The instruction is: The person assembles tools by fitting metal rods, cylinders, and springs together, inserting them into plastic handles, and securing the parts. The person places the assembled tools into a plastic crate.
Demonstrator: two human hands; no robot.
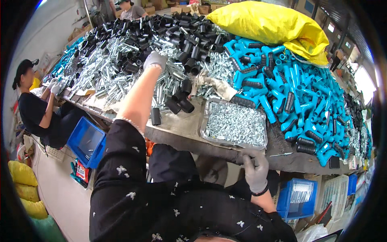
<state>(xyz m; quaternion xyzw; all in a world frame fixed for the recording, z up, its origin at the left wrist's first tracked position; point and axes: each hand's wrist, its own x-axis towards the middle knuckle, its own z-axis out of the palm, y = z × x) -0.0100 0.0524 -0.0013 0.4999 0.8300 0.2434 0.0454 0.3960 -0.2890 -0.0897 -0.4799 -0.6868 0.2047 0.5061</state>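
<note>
a long workbench [189, 135] carries heaps of parts: black tubes [161, 30], silver metal pins [109, 72], blue plastic fittings [302, 92] and a yellow sack [266, 20]. a metal tray [204, 121] of screws [236, 123] sits near the front edge, a loose black tube [155, 116] just beside it.

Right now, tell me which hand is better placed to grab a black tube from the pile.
Left. The left hand is stretched out over the silver and black tubes. The right hand is down at the table edge, below the tray of screws.
</note>
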